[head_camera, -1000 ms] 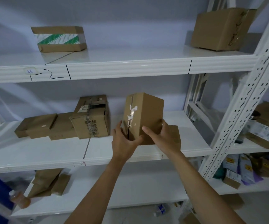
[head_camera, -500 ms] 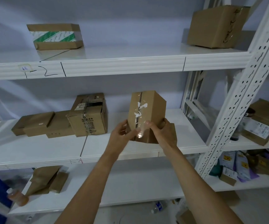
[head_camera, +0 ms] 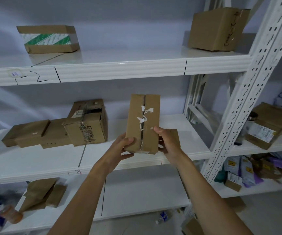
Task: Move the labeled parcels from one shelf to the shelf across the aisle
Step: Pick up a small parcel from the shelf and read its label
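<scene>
I hold a tall brown cardboard parcel (head_camera: 142, 122) upright in front of the middle shelf (head_camera: 52, 160), its taped seam with torn white label scraps facing me. My left hand (head_camera: 119, 146) grips its lower left corner and my right hand (head_camera: 168, 143) grips its lower right side. Behind my right hand a small brown box (head_camera: 175, 133) rests on the shelf. Further left on the same shelf sit a taped carton (head_camera: 87, 124) and two flat brown parcels (head_camera: 28, 133).
The top shelf (head_camera: 119, 68) carries a green-striped box (head_camera: 47, 39) at left and a large carton (head_camera: 216, 28) at right. A perforated white upright (head_camera: 243, 92) separates a neighbouring rack with labelled parcels (head_camera: 265, 126) and bags. Brown parcels (head_camera: 43, 192) lie on the lower shelf.
The parcel has been turned in both hands so its taped seam now faces me squarely, and it sits slightly lower and closer. My view has shifted a little.
</scene>
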{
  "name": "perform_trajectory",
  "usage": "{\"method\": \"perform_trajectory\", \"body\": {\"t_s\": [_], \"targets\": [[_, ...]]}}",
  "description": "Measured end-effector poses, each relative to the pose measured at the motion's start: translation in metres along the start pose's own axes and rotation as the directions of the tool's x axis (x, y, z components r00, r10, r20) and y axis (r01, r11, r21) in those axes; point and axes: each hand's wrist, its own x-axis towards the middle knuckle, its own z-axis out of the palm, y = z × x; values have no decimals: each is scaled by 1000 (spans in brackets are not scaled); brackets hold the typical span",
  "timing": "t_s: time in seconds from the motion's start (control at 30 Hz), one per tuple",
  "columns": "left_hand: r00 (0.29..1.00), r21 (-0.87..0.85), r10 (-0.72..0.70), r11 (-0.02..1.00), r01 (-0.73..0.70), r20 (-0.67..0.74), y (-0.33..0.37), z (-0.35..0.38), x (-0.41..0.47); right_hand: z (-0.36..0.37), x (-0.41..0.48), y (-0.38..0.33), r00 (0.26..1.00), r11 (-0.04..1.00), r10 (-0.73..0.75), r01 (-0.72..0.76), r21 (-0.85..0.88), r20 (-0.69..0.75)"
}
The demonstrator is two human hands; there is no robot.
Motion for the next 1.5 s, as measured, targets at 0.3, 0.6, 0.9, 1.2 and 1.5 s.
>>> {"method": "perform_trajectory", "body": {"t_s": [0.3, 0.6, 0.9, 1.2, 1.5], "targets": [[916, 243, 113, 970, -18, -384, -7, 15, 12, 9, 5, 5, 999, 975, -16, 4, -222, -52], [848, 557, 339, 828, -65, -406, -7, 41, 3, 29, 18, 26, 989, 984, -90, 70, -167, -117], [938, 26, 88, 996, -84, -335, -9, 0, 3, 18, 15, 27, 996, 1000, -11, 10, -21, -93], [965, -51, 25, 998, -40, -262, -13, -18, -3, 17, 12, 29, 999, 989, 41, -43, 144, 17], [952, -116, 33, 991, -72, -305, -20, -13, 1, 18, 16, 32, 998, 998, 60, -60, 35, -21]]}}
